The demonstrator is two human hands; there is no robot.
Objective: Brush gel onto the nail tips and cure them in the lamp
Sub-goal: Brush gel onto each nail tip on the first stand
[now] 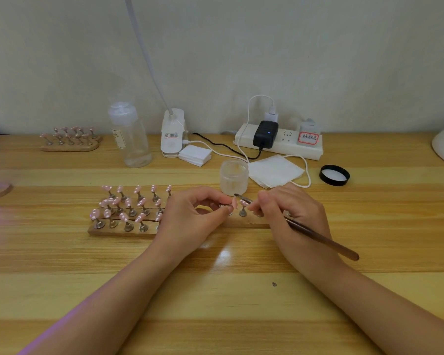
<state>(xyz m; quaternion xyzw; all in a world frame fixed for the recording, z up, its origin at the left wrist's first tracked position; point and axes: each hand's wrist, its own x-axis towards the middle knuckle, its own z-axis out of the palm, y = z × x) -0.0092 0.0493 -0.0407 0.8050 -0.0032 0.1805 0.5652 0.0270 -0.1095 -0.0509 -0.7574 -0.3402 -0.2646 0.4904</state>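
Holding pink nail tip (234,203) on its stand, left hand (190,216) fingers pinch it | right hand (292,213) grips brush (318,237) touching the tip | gel jar (234,177) at 12 o'clock on counter (215,290)

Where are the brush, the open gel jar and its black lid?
brush (318,235), head view, on the brown handle
gel jar (233,179), head view, on its frosted wall
black lid (334,175), head view, on its white inside
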